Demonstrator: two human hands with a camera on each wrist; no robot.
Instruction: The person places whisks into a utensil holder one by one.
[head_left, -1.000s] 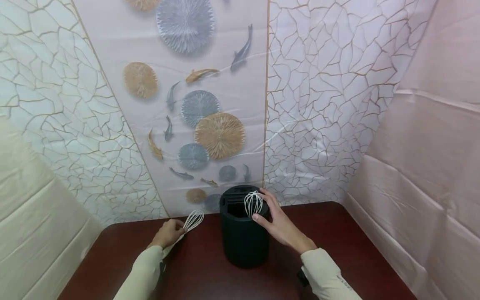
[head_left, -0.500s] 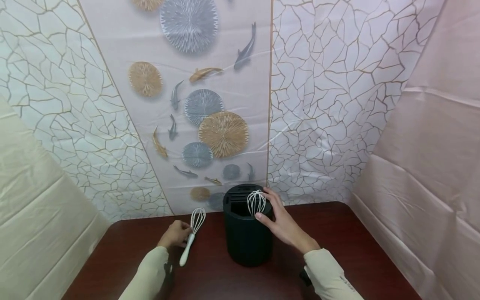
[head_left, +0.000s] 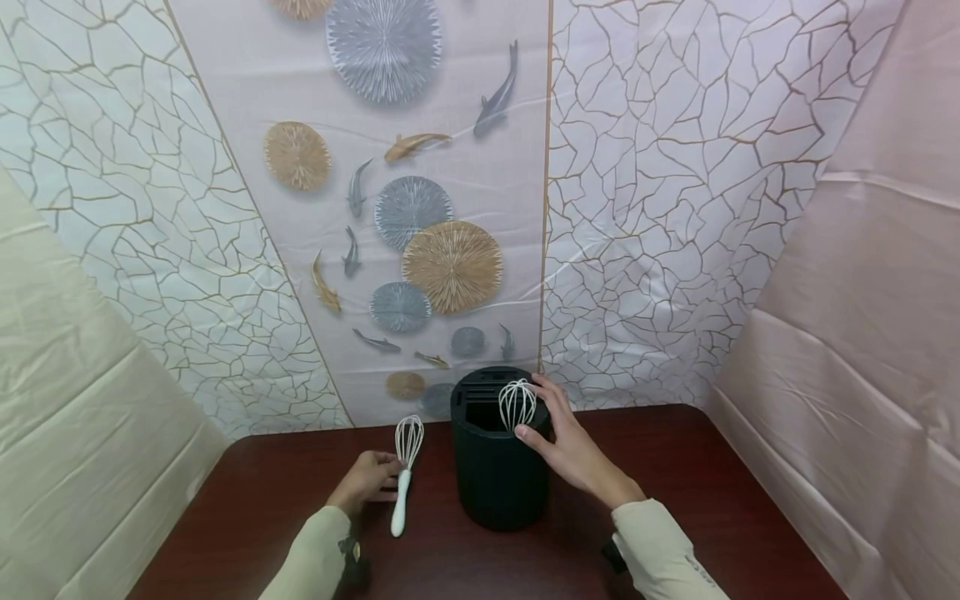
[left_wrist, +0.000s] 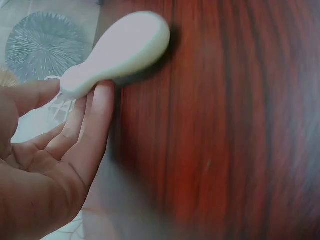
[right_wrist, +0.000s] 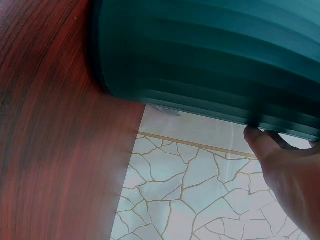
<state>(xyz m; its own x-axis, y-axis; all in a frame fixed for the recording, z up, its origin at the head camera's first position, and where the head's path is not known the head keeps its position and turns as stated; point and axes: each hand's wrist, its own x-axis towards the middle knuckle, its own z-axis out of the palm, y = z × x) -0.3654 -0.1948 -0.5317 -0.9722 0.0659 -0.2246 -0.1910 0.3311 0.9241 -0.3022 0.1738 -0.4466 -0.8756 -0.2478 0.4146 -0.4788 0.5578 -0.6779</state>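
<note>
A small whisk [head_left: 402, 492] with a white handle and pale wire loops is pinched near its neck by my left hand [head_left: 367, 482]. Its handle [left_wrist: 122, 47] points toward me, close over the table in the left wrist view, and the loops point to the wall. To the right stands a dark green, ridged utensil holder [head_left: 501, 487] with a slotted section at the back of its top. My right hand [head_left: 573, 450] grips its right side at the rim, thumb in front. A second whisk [head_left: 517, 406] sits in the holder, loops up; its handle is hidden inside.
The dark red wood-grain table [head_left: 450, 558] ends at a patterned cloth wall [head_left: 637, 250] close behind the holder. Plain beige cloth [head_left: 847, 375] hangs at the right side, and pale cloth [head_left: 82, 433] at the left.
The left whisk has swung from lying along the forearm to handle toward me, and moved right with the left hand. The right hand stays at the holder; the view has shifted slightly.
</note>
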